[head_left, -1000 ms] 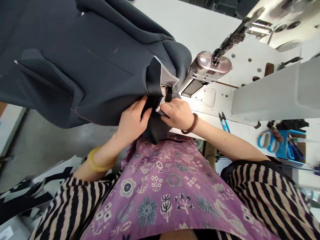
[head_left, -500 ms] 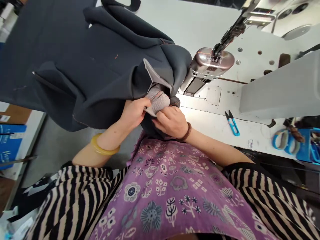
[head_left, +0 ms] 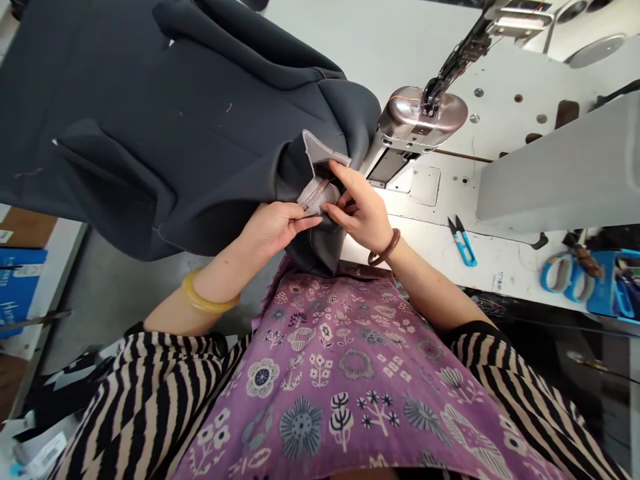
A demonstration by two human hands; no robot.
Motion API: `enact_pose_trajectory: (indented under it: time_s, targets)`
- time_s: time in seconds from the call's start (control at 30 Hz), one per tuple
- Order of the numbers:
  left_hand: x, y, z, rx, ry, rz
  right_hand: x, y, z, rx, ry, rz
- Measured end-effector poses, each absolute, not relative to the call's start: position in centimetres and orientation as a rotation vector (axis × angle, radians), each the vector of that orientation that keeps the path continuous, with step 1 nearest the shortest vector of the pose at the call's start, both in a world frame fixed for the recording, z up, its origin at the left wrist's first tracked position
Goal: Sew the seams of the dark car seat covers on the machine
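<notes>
A large piece of dark navy fabric (head_left: 220, 127) with orange stitching lies bunched over the left side of the table and hangs off its front. At its near end a grey lining (head_left: 320, 193) with a seam is turned out. My left hand (head_left: 275, 227) pinches the left side of this lining between thumb and fingers. On the other side, my right hand (head_left: 363, 207) has its thumb on the lining and its forefinger stretched up to a raised grey flap (head_left: 323, 150). Part of the fabric between the hands is hidden by my fingers.
Just right of the fabric stands the sewing machine's metal arm (head_left: 420, 120), with the needle assembly above. Blue thread snips (head_left: 463, 241) lie on the white table (head_left: 425, 237). Blue-handled scissors (head_left: 567, 280) are at the right edge. A blue box (head_left: 20, 287) stands at left.
My right hand has opened from a closed grip and moved up and right, its forefinger now at the flap. The left hand still pinches the lining. The flap has shifted right.
</notes>
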State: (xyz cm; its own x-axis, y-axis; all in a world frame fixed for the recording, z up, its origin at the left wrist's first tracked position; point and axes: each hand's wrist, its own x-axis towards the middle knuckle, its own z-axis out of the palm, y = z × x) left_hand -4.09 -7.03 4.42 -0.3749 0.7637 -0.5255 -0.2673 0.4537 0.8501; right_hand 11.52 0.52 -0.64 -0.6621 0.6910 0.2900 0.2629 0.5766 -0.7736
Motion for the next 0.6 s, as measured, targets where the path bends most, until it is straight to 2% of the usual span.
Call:
enact_pose_trajectory:
  time_s: [0.27,0.5,0.57,0.6]
  targets:
    - [-2.5,-6.9,3.9,0.249,1.59,1.374,10.8,3.5,2.5,-0.72,-2.378,0.927]
    - [-1.7,-6.8,3.9,0.314,1.517,1.491,18.0,3.7,5.2,-0.382,-2.147,1.668]
    - [-1.7,-6.8,3.7,0.327,1.494,1.517,21.1,4.1,5.1,-0.501,-2.023,1.603]
    - [-1.7,-6.9,3.5,0.338,1.485,1.526,22.2,4.2,4.8,-0.668,-2.003,1.42]
